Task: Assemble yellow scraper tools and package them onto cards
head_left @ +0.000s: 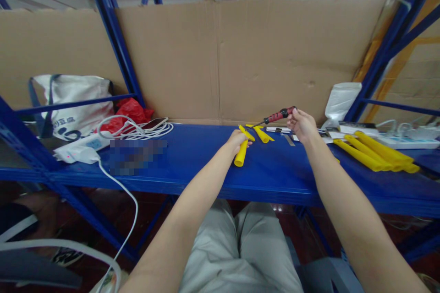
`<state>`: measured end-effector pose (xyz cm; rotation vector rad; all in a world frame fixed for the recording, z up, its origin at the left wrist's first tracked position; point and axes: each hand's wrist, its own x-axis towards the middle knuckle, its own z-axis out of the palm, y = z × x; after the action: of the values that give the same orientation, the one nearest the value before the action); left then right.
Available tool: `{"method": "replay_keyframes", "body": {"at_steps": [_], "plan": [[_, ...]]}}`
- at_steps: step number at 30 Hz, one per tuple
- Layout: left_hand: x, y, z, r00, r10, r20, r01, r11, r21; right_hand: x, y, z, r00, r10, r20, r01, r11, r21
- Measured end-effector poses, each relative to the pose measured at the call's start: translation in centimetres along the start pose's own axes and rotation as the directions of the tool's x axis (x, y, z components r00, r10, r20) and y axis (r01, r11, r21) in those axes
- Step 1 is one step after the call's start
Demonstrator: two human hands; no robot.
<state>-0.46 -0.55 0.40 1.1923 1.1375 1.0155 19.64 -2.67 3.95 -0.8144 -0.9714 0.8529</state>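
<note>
My left hand point(236, 141) is closed around a yellow plastic piece with a tube-like handle point(241, 153), held just above the blue shelf. In my right hand point(303, 124) is a screwdriver point(277, 116) with a red and black handle, gripped at its back end. Its thin shaft points left and down, and the tip meets the top of the yellow piece; whether it sits in a screw is too small to tell. Just behind lies another yellow piece point(263, 135). Small flat metal parts point(288, 139) rest near my right hand.
Several yellow tubes point(374, 151) lie at the right of the blue shelf point(192, 160), before a white power strip point(409, 141). To the left are coiled white cables point(151, 131), a red plastic bag point(132, 112), a cloth bag point(77, 100) and a white charger point(80, 154). Cardboard point(268, 55) stands behind.
</note>
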Motion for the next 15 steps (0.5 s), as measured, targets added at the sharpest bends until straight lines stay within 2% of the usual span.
{"method": "replay_keyframes", "body": {"at_steps": [10,15], "plan": [[-0.22,0.16,0.08,1.0,-0.011,-0.003,0.011,1.0,0.027,0.42,0.81,-0.18,0.989,-0.01,-0.149,0.008,1.0,-0.013],[-0.34,0.28,0.14,1.0,-0.02,-0.003,0.02,0.999,0.03,0.58,0.98,-0.43,0.994,-0.002,-0.105,0.001,1.0,-0.014]]}}
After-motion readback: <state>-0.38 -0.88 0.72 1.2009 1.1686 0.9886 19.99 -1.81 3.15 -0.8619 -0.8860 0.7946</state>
